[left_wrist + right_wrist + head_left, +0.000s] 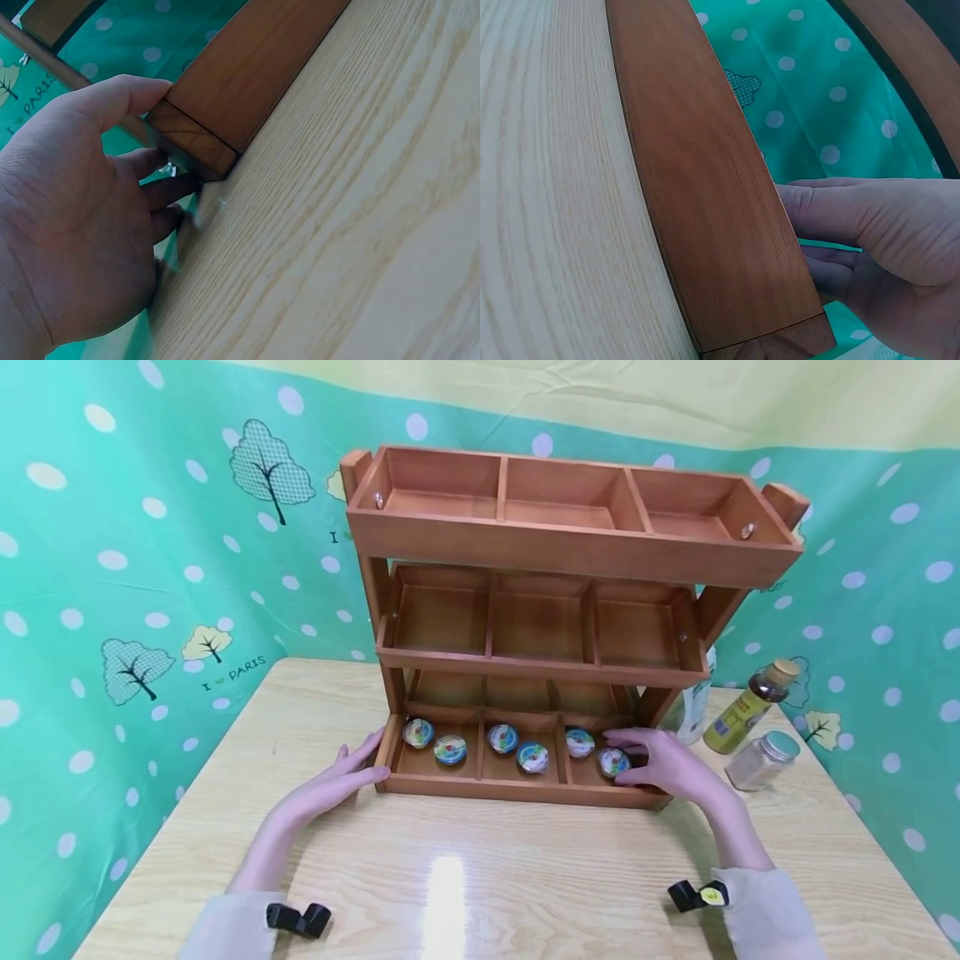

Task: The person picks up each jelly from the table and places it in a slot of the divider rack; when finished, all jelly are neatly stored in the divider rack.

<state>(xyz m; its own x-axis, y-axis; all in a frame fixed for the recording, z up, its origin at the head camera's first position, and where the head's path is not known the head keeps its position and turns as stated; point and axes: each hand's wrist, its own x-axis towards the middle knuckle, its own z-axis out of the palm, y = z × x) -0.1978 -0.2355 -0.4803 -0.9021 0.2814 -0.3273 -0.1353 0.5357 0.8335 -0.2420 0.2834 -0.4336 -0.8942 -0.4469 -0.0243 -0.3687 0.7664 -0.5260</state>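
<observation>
A three-tier brown wooden rack (577, 547) stands on the table. Its bottom tray holds several small blue-and-white lidded cups (450, 749), two in each compartment. At the tray's left end, my left hand (341, 781) holds the corner, thumb on the front edge and fingers along the side; the left wrist view shows this hand (82, 217) at the wooden corner (195, 142). My right hand (667, 764) reaches into the right compartment and pinches the front cup (612, 762) between thumb and fingers. In the right wrist view, the front board (712, 187) hides that hand's (877, 247) fingertips and the cup.
Right of the rack stand a bottle with a cork-coloured cap (750, 706), a jar with a teal lid (762, 760) and a pale, partly hidden container (693, 706). The rack's upper trays overhang the bottom one. A patterned green cloth (150, 568) hangs behind the table (360, 877).
</observation>
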